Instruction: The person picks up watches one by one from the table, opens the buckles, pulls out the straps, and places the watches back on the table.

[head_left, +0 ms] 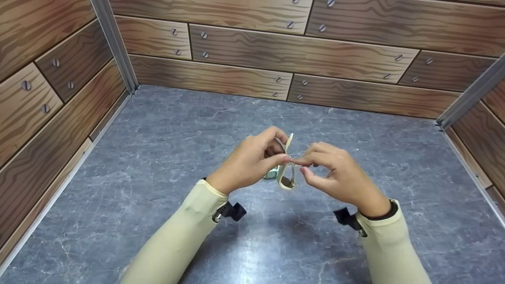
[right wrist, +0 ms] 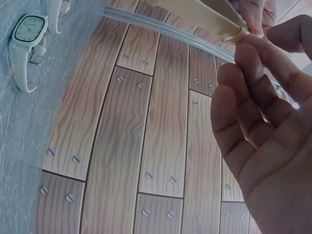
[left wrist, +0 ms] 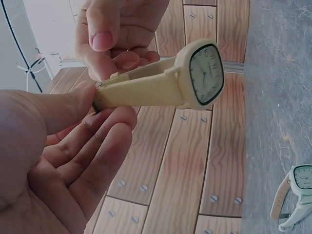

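Note:
A cream wristwatch (left wrist: 183, 80) with a rounded-square dial hangs above the table, its strap ends brought together in a loop. My left hand (head_left: 254, 157) pinches the strap near its buckle end between thumb and fingers. On the other side my right hand (head_left: 335, 169) touches the strap end with its index fingertip, the thumb held apart from it. In the right wrist view a strap loop (right wrist: 237, 35) sits right at that fingertip. The buckle is partly hidden by fingers. Below, a white watch (right wrist: 30, 31) lies on the table, mostly covered by my left hand in the head view.
Part of another white strap (right wrist: 58, 17) shows at the top of the right wrist view. The grey marbled tabletop (head_left: 177, 130) is bounded by wood-patterned walls (head_left: 244, 47) with metal corner posts (head_left: 114, 43).

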`<state>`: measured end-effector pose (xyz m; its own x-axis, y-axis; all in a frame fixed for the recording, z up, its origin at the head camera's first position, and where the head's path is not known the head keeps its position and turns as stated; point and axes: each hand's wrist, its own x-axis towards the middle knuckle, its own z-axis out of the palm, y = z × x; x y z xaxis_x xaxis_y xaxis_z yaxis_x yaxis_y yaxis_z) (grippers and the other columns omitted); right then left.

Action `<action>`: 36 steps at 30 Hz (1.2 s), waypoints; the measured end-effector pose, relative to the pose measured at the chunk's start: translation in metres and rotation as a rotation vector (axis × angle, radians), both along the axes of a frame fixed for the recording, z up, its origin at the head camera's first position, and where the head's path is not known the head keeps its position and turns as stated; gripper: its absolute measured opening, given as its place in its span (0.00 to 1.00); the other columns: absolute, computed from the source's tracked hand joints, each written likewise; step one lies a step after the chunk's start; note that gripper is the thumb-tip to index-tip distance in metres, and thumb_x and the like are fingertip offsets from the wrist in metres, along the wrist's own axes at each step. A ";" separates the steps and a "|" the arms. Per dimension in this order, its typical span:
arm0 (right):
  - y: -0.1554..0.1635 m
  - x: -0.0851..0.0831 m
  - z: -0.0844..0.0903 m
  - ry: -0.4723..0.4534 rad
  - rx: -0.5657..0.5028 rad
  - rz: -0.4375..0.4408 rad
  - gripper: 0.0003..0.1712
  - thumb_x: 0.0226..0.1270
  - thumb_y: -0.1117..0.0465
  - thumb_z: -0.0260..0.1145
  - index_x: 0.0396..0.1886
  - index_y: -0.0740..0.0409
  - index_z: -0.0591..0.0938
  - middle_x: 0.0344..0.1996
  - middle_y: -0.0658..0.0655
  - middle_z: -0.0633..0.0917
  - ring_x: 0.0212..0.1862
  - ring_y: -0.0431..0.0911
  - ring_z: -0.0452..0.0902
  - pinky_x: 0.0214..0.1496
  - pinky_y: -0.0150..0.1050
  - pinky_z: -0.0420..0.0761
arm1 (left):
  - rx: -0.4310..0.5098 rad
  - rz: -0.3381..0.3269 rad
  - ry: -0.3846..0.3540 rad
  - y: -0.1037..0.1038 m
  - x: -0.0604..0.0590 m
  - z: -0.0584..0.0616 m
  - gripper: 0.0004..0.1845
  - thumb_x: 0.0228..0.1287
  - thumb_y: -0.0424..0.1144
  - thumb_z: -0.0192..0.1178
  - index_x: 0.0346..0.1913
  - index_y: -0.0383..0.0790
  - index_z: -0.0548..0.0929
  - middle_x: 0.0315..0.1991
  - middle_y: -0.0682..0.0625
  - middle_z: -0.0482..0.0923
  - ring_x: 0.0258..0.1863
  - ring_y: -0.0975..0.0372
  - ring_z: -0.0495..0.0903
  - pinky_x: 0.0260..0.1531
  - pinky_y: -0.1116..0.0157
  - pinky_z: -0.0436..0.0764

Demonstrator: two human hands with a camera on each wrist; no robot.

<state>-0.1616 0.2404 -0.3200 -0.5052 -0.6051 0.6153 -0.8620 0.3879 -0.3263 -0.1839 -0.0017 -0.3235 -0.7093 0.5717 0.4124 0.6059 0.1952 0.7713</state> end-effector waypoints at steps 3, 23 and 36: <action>0.000 0.001 0.001 0.021 -0.065 -0.013 0.15 0.60 0.77 0.67 0.40 0.56 0.90 0.34 0.51 0.86 0.36 0.43 0.77 0.41 0.29 0.77 | 0.008 0.000 -0.007 0.000 0.000 0.000 0.12 0.73 0.36 0.64 0.53 0.39 0.75 0.38 0.50 0.88 0.36 0.61 0.87 0.39 0.63 0.85; -0.002 0.005 0.000 -0.293 0.004 -0.064 0.09 0.68 0.66 0.73 0.44 0.48 0.88 0.38 0.44 0.88 0.35 0.39 0.83 0.38 0.34 0.84 | -0.014 -0.143 0.036 0.002 0.002 -0.002 0.14 0.71 0.40 0.66 0.57 0.46 0.82 0.35 0.52 0.87 0.29 0.63 0.82 0.32 0.66 0.81; -0.003 0.006 0.002 -0.241 -0.054 -0.073 0.10 0.66 0.71 0.73 0.42 0.53 0.87 0.35 0.47 0.86 0.33 0.39 0.81 0.35 0.32 0.83 | -0.073 -0.057 0.067 0.005 0.004 0.001 0.18 0.70 0.40 0.69 0.59 0.41 0.80 0.38 0.56 0.85 0.39 0.70 0.82 0.48 0.67 0.83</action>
